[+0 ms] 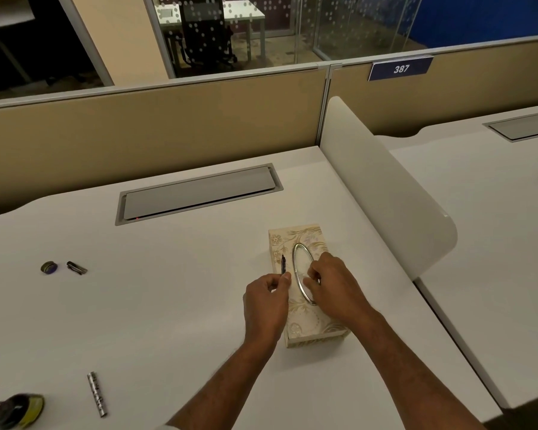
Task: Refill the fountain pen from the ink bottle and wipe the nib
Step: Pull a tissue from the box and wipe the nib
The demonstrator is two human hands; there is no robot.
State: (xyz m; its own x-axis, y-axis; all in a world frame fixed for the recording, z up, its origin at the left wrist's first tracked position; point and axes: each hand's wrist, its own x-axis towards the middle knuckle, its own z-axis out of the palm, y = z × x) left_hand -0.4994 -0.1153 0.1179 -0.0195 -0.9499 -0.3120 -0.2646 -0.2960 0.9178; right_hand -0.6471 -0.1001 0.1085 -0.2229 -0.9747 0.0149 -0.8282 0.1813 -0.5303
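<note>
Head view: left hand [266,301] is pinching the pen [283,264]; right hand [336,283] is curling into the tissue box [305,324], grip unclear.

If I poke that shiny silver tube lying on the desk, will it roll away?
Probably yes: the silver tube looks round and lies flat on the smooth white desk, so a sideways poke could roll it. It looks like stiff metal, so it likely won't bend.
</note>
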